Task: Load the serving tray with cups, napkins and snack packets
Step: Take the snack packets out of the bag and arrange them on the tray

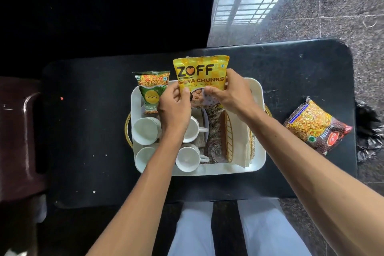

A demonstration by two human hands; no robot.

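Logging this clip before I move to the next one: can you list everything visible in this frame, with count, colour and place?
tray: 1, white, middle of the table
table: 1, black, under the tray
cups: 4, white, left half of the tray
napkins: a stack, cream, right side of the tray, beside a wicker holder
yellow packet: 1, yellow, held upright over the tray's far edge
green packet: 1, green and yellow, far-left corner of the tray
brown packet: 1, brown and yellow, on the table right of the tray
left hand: gripping the yellow packet's left edge
right hand: gripping its right edge
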